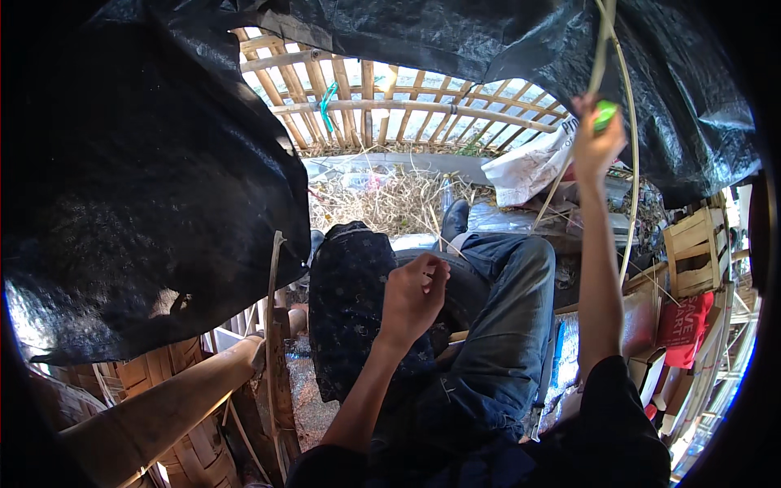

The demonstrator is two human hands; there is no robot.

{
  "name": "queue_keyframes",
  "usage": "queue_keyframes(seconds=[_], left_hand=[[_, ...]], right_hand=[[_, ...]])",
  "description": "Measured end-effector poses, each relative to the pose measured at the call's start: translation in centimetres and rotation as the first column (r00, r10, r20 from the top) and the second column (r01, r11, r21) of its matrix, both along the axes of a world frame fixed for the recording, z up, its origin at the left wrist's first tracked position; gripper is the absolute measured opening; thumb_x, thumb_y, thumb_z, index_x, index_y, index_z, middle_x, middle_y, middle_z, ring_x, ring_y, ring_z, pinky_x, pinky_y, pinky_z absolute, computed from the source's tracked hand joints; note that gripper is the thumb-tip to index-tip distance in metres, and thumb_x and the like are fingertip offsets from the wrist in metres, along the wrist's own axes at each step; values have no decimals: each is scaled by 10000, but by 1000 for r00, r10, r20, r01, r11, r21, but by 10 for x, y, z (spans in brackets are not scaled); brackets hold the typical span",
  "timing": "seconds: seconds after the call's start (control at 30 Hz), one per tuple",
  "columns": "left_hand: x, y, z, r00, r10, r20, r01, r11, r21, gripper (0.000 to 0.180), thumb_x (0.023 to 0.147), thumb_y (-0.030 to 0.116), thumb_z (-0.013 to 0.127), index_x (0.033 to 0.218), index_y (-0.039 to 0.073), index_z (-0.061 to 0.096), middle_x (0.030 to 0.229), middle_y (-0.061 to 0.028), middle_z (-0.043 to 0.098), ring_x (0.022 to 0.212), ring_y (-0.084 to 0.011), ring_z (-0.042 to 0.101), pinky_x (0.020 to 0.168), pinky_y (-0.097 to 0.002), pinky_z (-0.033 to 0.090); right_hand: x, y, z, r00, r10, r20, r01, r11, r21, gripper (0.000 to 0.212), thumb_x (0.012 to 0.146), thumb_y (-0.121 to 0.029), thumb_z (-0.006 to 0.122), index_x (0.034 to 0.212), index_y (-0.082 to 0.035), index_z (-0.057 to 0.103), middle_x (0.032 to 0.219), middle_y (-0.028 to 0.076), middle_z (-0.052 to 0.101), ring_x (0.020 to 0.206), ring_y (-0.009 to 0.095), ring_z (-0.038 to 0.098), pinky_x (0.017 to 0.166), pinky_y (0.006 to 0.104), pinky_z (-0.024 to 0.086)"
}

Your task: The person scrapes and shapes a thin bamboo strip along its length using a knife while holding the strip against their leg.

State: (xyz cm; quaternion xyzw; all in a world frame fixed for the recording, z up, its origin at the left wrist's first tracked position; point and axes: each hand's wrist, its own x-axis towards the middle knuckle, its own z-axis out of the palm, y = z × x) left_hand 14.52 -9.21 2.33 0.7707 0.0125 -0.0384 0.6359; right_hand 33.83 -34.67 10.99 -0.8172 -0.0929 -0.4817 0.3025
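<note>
Across the lap, head view, entry one: left hand (413, 294), fingers curled and pinched together over the knee; it seems to nip the near end of a thin pale strip, though the strip is too fine there to be sure. Beneath it lie a dark patterned cloth (350, 309) on the left thigh and blue jeans (504, 325) on the raised right leg.

Entry two: right hand (596, 138), lifted high at arm's length, its grip clenched on a small green-handled tool (604, 115) (blade, if any, hidden by the fingers). Long bamboo strip (630, 163) runs up past this hand, arches toward the black tarpaulin (146, 179) overhead and curves down on the far right side.

Entry three, surroundings: bamboo lattice fence (390, 106) ahead, dry straw litter (390, 199) on the ground, white sack (533, 167) just beside the raised arm, thick bamboo pole (154, 415) at lower left, wooden crate (691, 252) and red bag (683, 325) at right.

Handling note, as judgement: the work looks like drawing or shaving a bamboo strip between the two hands. To do it well, keep the strip taut from the low pinch to the high hand, so it neither kinks nor whips; hold the tool at a steady shallow angle along the grain; keep the left fingertips clear of the sliver's edge (it cuts). The tarpaulin hangs close above, so the free end could snag there.
</note>
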Motion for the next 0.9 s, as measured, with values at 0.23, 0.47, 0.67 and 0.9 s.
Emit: queue_keyframes(seconds=[0.23, 0.47, 0.67, 0.9], left_hand=[[21, 39, 55, 943, 75, 324, -188, 924, 333, 52, 801, 31, 578, 821, -10, 603, 758, -136, 645, 652, -222, 642, 597, -291, 506], [22, 71, 91, 935, -76, 346, -137, 823, 551, 152, 827, 97, 584, 956, 20, 571, 859, -165, 612, 826, -333, 589, 753, -396, 452], [-15, 100, 71, 957, -138, 255, -70, 742, 666, 361, 833, 141, 593, 1140, -2, 468, 1105, -180, 534, 1044, -348, 500, 891, -393, 398], [-40, 128, 79, 965, -249, -84, 261, 875, 409, 204, 866, 187, 571, 978, 16, 574, 821, -136, 623, 724, -286, 610, 747, -366, 461]], right_hand=[[5, -25, 116, 944, 150, 294, -206, 964, 169, 112, 845, -49, 571, 815, 51, 529, 765, 162, 630, 729, 261, 667, 670, 324, 578], [3, 9, 78, 970, 240, -26, -185, 808, 559, 98, 841, 15, 537, 870, 76, 467, 815, 189, 595, 750, 301, 662, 736, 380, 578], [-8, -13, 103, 966, 257, 22, -234, 838, 493, 62, 823, 36, 485, 837, 87, 517, 758, 170, 604, 768, 266, 667, 672, 291, 581], [-26, 2, 13, 865, 426, -264, -75, 630, 773, 121, 850, -27, 497, 912, 76, 494, 913, 149, 574, 746, 272, 649, 693, 328, 578]])
